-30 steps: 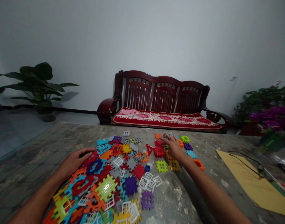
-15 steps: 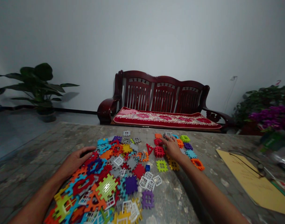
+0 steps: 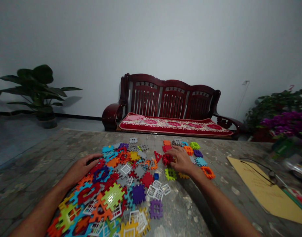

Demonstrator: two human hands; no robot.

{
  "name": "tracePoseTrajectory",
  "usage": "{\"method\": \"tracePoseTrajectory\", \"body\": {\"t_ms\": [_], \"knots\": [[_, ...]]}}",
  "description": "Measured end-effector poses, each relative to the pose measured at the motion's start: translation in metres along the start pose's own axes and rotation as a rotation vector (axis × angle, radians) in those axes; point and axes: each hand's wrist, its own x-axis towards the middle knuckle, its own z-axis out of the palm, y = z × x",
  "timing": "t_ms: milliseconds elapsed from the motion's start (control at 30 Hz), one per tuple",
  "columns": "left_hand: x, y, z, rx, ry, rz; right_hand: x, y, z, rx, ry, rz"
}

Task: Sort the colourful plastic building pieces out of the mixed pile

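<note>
A big heap of colourful interlocking plastic building blocks [image 3: 113, 196] covers the table's middle left. My left hand [image 3: 83, 167] lies at the heap's left edge, fingers stretched out and loosely apart, next to red pieces. Over a smaller group of blocks to the right, my right hand [image 3: 180, 160] has its fingers closed around a red square block [image 3: 167, 159], partly hidden by them. Just in front of that is a lime-green window block [image 3: 170, 174]. A red triangular block [image 3: 157, 156] lies to the left, and a flat red block [image 3: 166, 148] is behind the fingers.
White window frames [image 3: 159, 190], a small blue cube [image 3: 156, 176] and a purple window block [image 3: 156, 209] lie near the heap. At right are a yellow envelope [image 3: 262, 187], glasses [image 3: 272, 177] and purple flowers [image 3: 286, 123]. A wooden bench [image 3: 163, 98] stands beyond the table.
My right hand has moved slightly nearer and down, from the flat red block onto the red square block. The left hand stays in place. The view has shifted slightly.
</note>
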Motion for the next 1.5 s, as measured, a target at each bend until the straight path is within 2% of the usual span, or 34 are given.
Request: {"method": "tracePoseTrajectory", "body": {"t_ms": [133,567,767,900,1067,1333,1500], "knots": [[-0.001,0.003,-0.002,0.005,-0.022,-0.014,-0.001,-0.010,0.004,-0.059,-0.027,-0.059],[0.000,0.001,-0.001,-0.023,0.002,-0.009,0.005,-0.004,0.010,-0.061,0.014,-0.009],[-0.002,0.004,-0.002,-0.020,0.001,-0.015,-0.018,-0.013,-0.008,0.075,0.100,-0.059],[-0.002,0.006,-0.002,-0.013,-0.013,-0.026,-0.042,-0.022,-0.018,0.121,0.021,-0.125],[-0.001,0.001,-0.001,-0.025,-0.006,-0.032,-0.054,-0.023,-0.011,0.104,-0.048,-0.149],[0.000,0.004,-0.002,-0.037,-0.009,-0.040,-0.048,-0.022,-0.001,0.140,0.016,-0.100],[0.000,0.002,-0.001,-0.035,-0.022,-0.055,-0.058,0.000,-0.007,0.181,0.182,0.042]]}}
